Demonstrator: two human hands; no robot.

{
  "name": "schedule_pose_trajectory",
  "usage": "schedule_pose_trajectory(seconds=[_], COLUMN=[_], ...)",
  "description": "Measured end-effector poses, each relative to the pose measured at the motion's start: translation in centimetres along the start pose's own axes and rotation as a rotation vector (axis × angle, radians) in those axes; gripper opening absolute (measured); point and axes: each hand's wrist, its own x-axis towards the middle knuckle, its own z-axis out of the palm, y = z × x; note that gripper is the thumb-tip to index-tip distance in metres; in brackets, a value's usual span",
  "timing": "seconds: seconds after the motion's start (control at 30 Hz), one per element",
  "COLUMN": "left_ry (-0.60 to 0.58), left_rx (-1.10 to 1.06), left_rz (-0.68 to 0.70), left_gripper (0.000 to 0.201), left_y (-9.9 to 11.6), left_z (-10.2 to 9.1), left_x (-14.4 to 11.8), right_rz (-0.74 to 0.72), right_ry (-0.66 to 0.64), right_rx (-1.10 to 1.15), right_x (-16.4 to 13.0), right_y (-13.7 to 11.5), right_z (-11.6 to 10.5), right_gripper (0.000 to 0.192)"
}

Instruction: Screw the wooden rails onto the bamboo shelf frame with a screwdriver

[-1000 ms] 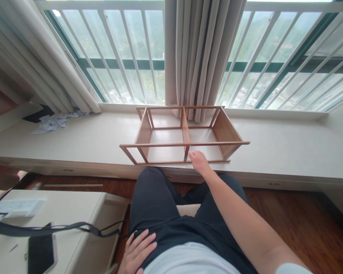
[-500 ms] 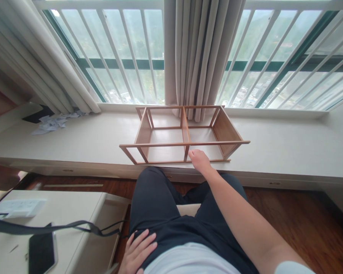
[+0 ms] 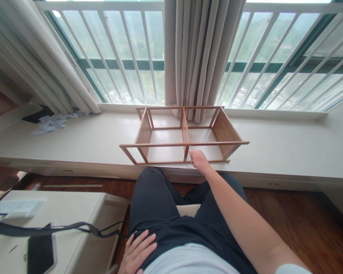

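A brown wooden shelf frame (image 3: 160, 145) lies on its side on the white window ledge, its middle board splitting it into two bays. My right hand (image 3: 199, 160) is closed at the near side of the frame, just right of the middle upright. A thin pale sliver shows at its fingertips, too small to name. Whether the fingers touch the wood I cannot tell. My left hand (image 3: 140, 251) rests open on my left thigh, fingers stretched out and holding nothing.
Paper scraps (image 3: 50, 123) lie at the ledge's left end. A white cabinet (image 3: 74, 205) at lower left bears a phone (image 3: 41, 253) and a power strip (image 3: 17, 208), with a dark strap (image 3: 60, 229) crossing above. Grey curtains (image 3: 198, 57) hang before barred windows.
My right hand has shifted very slightly right and down, baring the pale sliver at its fingertips. The shelf frame and my left hand stay in place.
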Motion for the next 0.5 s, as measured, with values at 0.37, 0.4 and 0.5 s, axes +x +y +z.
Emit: schedule_pose_trajectory(seconds=[0.37,0.4,0.5], left_ry=[-0.013,-0.018,-0.016], left_rx=[-0.005,-0.008,-0.012], left_rz=[0.015,0.008,0.000], left_gripper=[0.054,0.054,0.054], left_y=[-0.1,-0.1,0.0], left_z=[-0.2,-0.2,-0.3], left_x=[0.1,0.1,0.2], right_rz=[0.115,0.112,0.098], right_ry=[-0.187,-0.178,-0.088], right_rx=[0.699,0.703,0.593], right_x=[-1.4,-1.4,-1.2], right_y=[-0.4,-0.4,-0.5], right_z=[1.0,1.1,1.4], right_gripper=[0.049,0.048,0.044])
